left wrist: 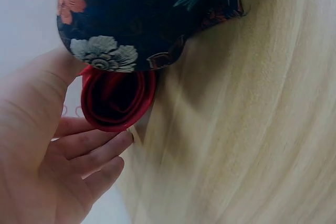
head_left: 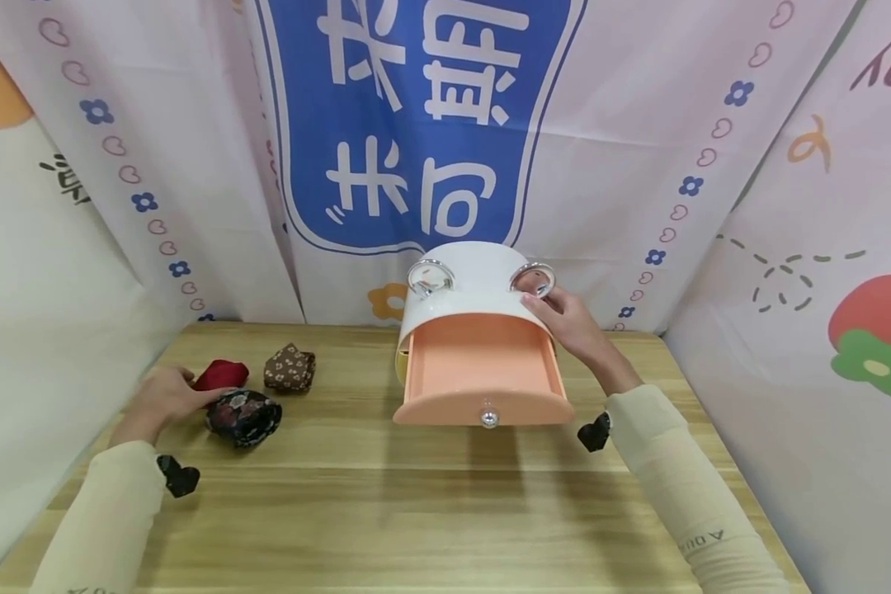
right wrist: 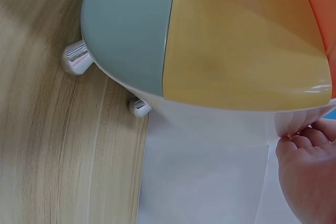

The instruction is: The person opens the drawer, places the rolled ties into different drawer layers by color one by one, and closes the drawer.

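My left hand is at a red cloth roll, with the roll between its thumb and fingers. A dark floral cloth roll lies close against it on the near side and covers part of the thumb in the left wrist view. Just behind is a brown patterned cloth roll. My right hand holds the upper right side of a white drawer box, thumb beside its right round silver-rimmed eye. The box's orange drawer is pulled out and has nothing in it.
Below the orange drawer are a yellow drawer front and a grey-green one. The box stands on short silver feet. Printed cloth hangs behind and on both sides of the wooden table.
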A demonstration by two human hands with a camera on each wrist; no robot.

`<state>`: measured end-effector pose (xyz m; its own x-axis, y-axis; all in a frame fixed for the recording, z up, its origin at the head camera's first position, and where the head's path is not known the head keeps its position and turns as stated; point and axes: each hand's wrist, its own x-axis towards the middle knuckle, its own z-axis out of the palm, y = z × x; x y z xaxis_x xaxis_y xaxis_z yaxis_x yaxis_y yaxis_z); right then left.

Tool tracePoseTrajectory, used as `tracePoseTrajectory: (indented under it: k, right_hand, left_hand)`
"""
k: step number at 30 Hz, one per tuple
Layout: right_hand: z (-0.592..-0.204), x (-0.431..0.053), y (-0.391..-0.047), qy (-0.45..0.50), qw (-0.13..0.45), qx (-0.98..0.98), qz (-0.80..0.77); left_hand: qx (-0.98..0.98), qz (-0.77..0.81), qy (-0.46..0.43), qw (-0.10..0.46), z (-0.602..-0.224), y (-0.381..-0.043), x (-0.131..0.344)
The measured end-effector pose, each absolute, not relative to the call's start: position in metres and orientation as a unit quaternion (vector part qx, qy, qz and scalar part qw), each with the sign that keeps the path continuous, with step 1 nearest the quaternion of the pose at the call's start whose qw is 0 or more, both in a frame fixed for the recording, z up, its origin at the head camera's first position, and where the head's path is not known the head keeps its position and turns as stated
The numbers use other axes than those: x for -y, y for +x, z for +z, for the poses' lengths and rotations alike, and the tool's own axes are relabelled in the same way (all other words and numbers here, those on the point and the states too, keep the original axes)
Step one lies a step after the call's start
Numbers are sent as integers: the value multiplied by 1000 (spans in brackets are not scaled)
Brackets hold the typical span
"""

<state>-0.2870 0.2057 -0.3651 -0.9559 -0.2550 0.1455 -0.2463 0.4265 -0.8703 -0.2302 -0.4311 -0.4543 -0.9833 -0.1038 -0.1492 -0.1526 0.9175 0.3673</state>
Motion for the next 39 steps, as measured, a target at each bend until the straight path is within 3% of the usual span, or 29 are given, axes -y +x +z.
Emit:
tracePoseTrajectory:
  k: [8,20,30,39]
  right_hand:
    - [-365,-207,-287,-147,0,-838,-526]
    - [-367,-205,-287,-150,-4,-839,-524]
    - [-366,-205,-287,-137,-3,-842,-521]
    - [-366,-205,-288,-149,-1,-844,-516]
  left_hand:
    - [-976,202,-60,60,-463,-236,433]
    - [-980,193,-52,12,-467,-232,429]
    - [-984,175,-41,-8,-445,-233,431]
    - [-985,175,-7,-8,-401,-230,414]
